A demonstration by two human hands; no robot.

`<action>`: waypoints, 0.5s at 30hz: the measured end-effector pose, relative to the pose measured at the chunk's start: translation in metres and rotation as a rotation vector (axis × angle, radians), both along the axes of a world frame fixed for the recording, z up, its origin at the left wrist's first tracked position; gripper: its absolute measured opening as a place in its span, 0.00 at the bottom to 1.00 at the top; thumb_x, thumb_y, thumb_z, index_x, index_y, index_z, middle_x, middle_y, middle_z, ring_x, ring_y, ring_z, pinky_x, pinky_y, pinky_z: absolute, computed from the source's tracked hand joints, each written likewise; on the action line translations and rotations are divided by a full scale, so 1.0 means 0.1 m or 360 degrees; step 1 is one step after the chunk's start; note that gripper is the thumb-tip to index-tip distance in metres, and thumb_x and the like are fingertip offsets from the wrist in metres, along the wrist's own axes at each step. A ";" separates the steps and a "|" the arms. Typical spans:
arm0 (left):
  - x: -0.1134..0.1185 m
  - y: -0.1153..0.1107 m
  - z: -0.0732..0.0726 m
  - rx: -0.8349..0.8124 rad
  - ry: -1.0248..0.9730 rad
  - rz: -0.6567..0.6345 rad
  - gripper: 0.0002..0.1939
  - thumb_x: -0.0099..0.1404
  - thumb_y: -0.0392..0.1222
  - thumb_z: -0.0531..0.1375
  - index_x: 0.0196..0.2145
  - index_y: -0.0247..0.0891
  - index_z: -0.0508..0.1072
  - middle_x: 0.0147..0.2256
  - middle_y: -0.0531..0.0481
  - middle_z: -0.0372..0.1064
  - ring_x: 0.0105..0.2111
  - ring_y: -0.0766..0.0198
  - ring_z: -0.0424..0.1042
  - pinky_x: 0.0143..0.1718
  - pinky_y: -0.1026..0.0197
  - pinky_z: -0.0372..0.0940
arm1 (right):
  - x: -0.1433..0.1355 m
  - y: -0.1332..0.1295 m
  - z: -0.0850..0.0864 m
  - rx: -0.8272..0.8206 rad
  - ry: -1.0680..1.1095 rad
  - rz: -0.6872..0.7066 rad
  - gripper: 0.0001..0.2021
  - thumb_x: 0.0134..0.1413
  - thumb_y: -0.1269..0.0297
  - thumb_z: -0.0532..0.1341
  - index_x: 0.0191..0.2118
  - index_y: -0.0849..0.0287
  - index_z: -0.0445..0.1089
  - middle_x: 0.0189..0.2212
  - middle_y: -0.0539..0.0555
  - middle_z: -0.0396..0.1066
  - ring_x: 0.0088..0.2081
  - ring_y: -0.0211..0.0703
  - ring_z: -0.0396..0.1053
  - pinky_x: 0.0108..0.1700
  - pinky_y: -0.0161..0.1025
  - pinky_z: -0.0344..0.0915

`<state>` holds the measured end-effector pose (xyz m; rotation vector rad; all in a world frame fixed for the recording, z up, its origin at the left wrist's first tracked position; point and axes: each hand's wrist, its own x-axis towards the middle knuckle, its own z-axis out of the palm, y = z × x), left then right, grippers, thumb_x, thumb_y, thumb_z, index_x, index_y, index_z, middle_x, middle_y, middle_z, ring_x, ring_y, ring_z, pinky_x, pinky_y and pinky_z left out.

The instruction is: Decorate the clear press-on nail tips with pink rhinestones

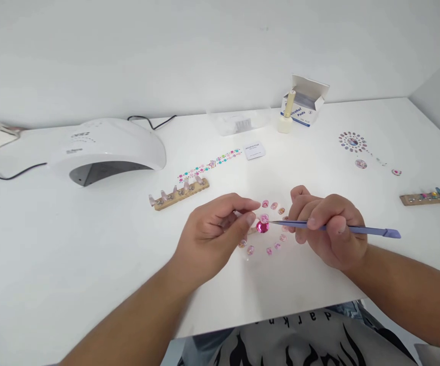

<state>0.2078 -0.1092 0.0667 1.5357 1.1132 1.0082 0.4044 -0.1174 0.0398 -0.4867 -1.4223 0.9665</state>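
Note:
My right hand (pixel 328 229) grips a slim purple nail-art tool (pixel 368 231) with a fine pointed tip, its fingers closed round the shaft. The tip reaches left to a small pale pink gem (pixel 264 218) just above a big round magenta gem (pixel 262 227). At the left of these gems, my left hand (pixel 218 231) is closed, thumb and forefinger drawn together. What lies between those fingertips is too small to make out. A ring of small pink and orange gems (pixel 250 250) surrounds the magenta gem, partly hidden by both hands.
A white nail lamp (pixel 109 142) stands at left. Nail tips sit on a wooden stand (pixel 182 194) and on another stand (pixel 428 200) at right. Farther back are an alcohol pad packet (pixel 254 150), a bottle (pixel 285 122), an opened box (pixel 304 109) and a gem circle (pixel 352 142).

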 end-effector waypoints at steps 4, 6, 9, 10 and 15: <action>-0.12 0.13 -0.02 0.0068 0.0175 0.0336 0.08 0.61 0.41 0.62 0.39 0.40 0.78 0.25 0.54 0.67 0.19 0.72 0.62 0.19 0.68 0.61 | 0.02 0.01 0.01 -0.0130 0.0068 0.0024 0.14 0.66 0.55 0.52 0.30 0.54 0.63 0.16 0.45 0.65 0.20 0.38 0.62 0.37 0.45 0.58; -0.19 0.23 -0.04 0.0121 0.0242 0.0481 0.11 0.62 0.42 0.62 0.43 0.41 0.76 0.29 0.53 0.68 0.20 0.72 0.62 0.20 0.67 0.62 | 0.03 0.04 0.00 -0.0181 0.0113 0.0080 0.12 0.66 0.56 0.53 0.31 0.54 0.63 0.16 0.44 0.61 0.19 0.36 0.59 0.35 0.43 0.58; -0.28 0.36 -0.09 0.0190 0.0412 0.0542 0.18 0.63 0.45 0.61 0.51 0.44 0.71 0.34 0.51 0.69 0.22 0.70 0.63 0.23 0.65 0.62 | 0.05 0.09 -0.03 -0.0257 0.0126 0.0201 0.10 0.66 0.57 0.54 0.32 0.54 0.62 0.16 0.43 0.58 0.19 0.34 0.56 0.29 0.39 0.56; -0.31 0.39 -0.11 0.0231 0.0504 0.0543 0.21 0.63 0.45 0.61 0.54 0.45 0.68 0.37 0.50 0.69 0.23 0.70 0.63 0.25 0.63 0.63 | 0.06 0.11 -0.04 -0.0287 0.0116 0.0233 0.11 0.65 0.57 0.54 0.32 0.55 0.61 0.16 0.42 0.58 0.19 0.33 0.55 0.28 0.38 0.55; -0.43 0.38 -0.06 0.0657 0.0856 0.0577 0.21 0.62 0.42 0.60 0.53 0.46 0.66 0.48 0.47 0.65 0.28 0.65 0.62 0.31 0.59 0.61 | 0.11 0.22 -0.08 -0.0389 0.0051 0.0270 0.14 0.64 0.54 0.56 0.30 0.55 0.60 0.15 0.42 0.55 0.19 0.34 0.52 0.25 0.35 0.51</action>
